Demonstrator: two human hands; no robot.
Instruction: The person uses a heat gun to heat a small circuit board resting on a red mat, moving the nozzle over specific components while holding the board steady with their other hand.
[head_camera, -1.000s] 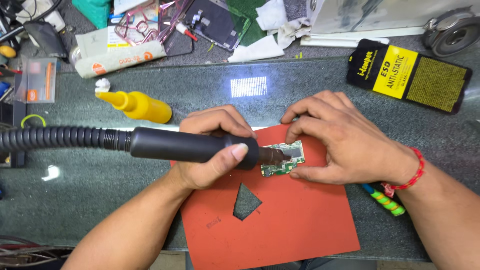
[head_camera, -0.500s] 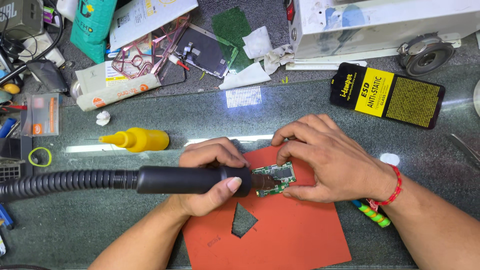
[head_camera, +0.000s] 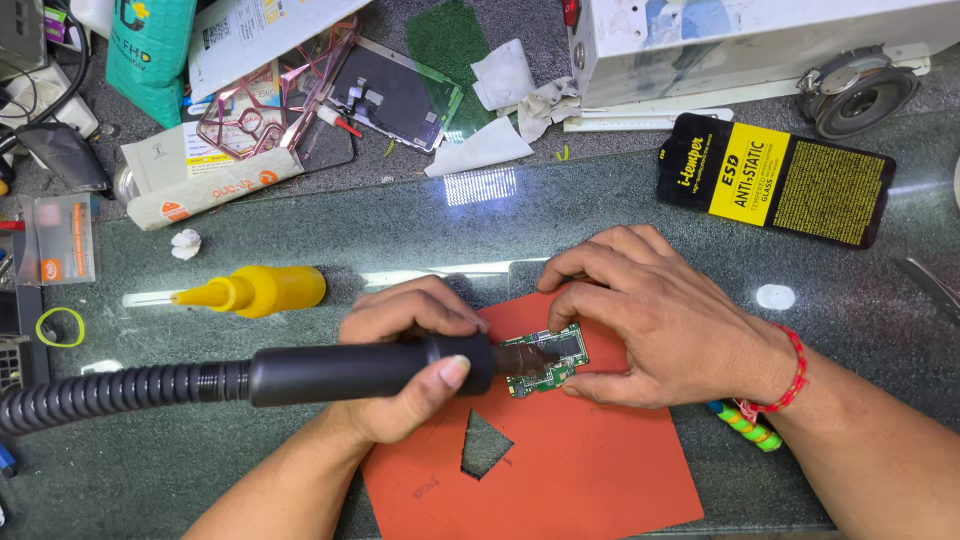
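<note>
- The left hand (head_camera: 405, 365), at the middle of the frame, is wrapped tight around the smooth black cylindrical handle of a hot-air tool (head_camera: 370, 372), fingers curled over the top and the thumb pressed along the near side.
- The tool's long axis runs nearly level across the frame, rising slightly to the right; its dark brown nozzle (head_camera: 520, 358) points right, onto the board.
- A ribbed black flexible hose (head_camera: 110, 392) leaves the handle's back end and runs off toward the lower left edge.
- The right hand (head_camera: 655, 320), just right of centre, lies palm down with fingers bent and close together, pinning a small green rectangular circuit board (head_camera: 550, 358) by its right edge; the thumb seems to press the board's lower corner, though the fingers hide the contact.
- The board lies flat at the centre of the frame, its long axis tilted from lower left to upper right.
- It rests on a matte orange-red rubbery mat (head_camera: 580, 470) with a triangular hole cut in it, in the lower middle.
- A red beaded bracelet (head_camera: 790, 375) circles the right wrist.
- A yellow plastic squeeze bottle (head_camera: 255, 290) lies on its side on the glossy grey-green tabletop (head_camera: 400, 235) at the left, spout pointing left.
</note>
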